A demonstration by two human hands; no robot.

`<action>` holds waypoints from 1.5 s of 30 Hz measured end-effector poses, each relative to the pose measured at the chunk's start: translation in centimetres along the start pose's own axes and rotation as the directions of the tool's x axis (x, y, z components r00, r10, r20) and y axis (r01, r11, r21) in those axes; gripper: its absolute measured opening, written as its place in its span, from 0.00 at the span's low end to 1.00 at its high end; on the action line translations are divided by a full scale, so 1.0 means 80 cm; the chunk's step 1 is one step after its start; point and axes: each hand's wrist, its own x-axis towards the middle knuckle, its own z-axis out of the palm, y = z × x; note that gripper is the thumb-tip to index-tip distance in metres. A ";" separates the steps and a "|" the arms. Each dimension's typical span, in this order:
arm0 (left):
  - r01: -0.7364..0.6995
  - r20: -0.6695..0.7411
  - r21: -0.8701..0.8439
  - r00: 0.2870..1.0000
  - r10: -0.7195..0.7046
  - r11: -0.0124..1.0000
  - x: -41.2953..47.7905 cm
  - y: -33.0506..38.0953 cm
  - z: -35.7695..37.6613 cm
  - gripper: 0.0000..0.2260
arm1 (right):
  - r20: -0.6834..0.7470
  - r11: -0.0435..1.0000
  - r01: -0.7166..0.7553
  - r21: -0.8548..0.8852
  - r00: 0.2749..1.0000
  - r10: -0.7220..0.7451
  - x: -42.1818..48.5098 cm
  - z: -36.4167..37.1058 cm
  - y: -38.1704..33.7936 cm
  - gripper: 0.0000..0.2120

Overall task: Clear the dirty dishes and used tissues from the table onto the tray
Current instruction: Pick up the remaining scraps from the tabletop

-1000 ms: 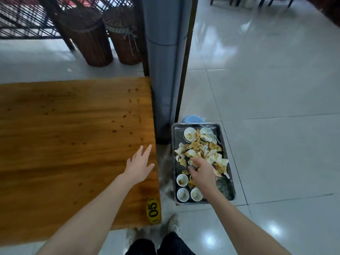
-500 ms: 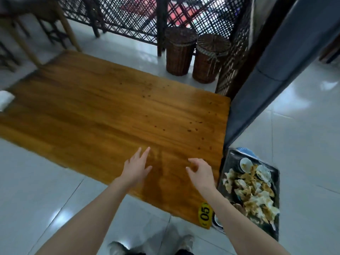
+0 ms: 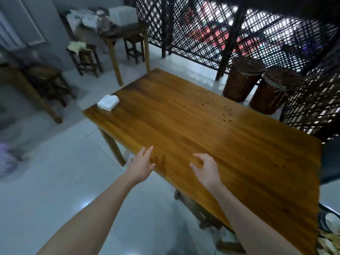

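While your left hand point(image 3: 140, 167) and right hand point(image 3: 207, 169) hover relaxed, holding nothing, a white tissue stack point(image 3: 108, 102) sits on the surface's point(image 3: 202, 126) far corner.

Two hands point(image 3: 140, 167) point(image 3: 207, 170), one table point(image 3: 202, 122), one tissue pack point(image 3: 108, 102), two wicker baskets point(image 3: 242, 80) point(image 3: 274, 91), one tray point(image 3: 328, 210).

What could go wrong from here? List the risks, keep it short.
1. The white tissue stack lies at the far corner of the table, by the edge; a hasty reach by the empty left hand or right hand may push it to the floor.
2. The tray sits low, mostly out of view, already crowded; a blind drop could miss.
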 end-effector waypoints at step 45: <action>0.089 0.038 -0.045 0.995 -0.087 0.995 0.419 -0.448 -0.270 0.35 | 0.234 0.993 0.104 -0.056 0.968 -0.088 0.444 0.388 -0.420 0.18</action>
